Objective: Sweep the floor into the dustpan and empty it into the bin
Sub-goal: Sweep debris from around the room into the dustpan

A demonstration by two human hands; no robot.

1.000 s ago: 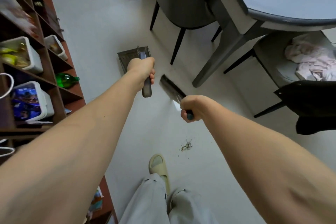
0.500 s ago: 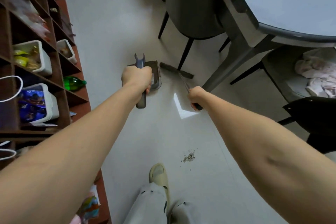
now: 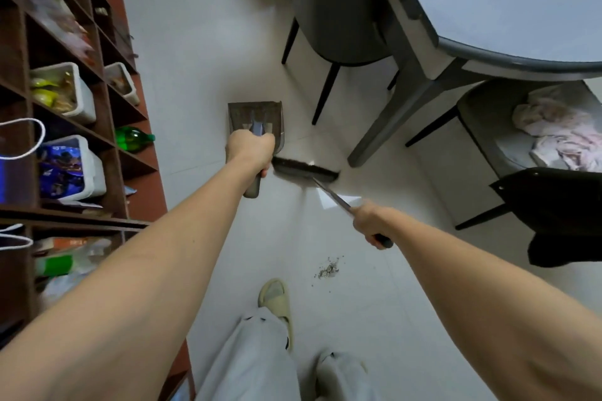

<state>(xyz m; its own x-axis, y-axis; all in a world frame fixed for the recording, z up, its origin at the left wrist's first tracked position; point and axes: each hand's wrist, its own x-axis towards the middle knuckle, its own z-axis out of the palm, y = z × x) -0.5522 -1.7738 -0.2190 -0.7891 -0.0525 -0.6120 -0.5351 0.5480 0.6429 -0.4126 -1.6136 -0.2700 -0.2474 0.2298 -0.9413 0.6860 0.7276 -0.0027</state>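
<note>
Since a moment ago my broom head (image 3: 306, 170) has swung down from beside the chair leg to lie just right of the dustpan's back corner, and the dustpan (image 3: 254, 117) has straightened so its mouth faces away from me.

Around me, largest first: the round table (image 3: 508, 19) fills the upper right, the brown shelf unit (image 3: 97, 127) runs down the left, and a grey chair (image 3: 329, 10) stands beyond the pan. On the pale floor (image 3: 202, 42) between them, my left hand (image 3: 250, 149) is clenched round the dustpan handle, and my right hand (image 3: 371, 221) is wrapped round the broom's thin stick, low on it. Smallest of all is the little heap of crumbs (image 3: 328, 269), well behind the broom and near my slipper (image 3: 276, 299), not yet collected.

Both tools look light and rigid, plastic pan and slim stick, so a one-handed grip on each handle should do. I judge the bristles soft enough to splay, so the crumbs, loose and light, would scatter under a hard stroke. No bin is in sight.
</note>
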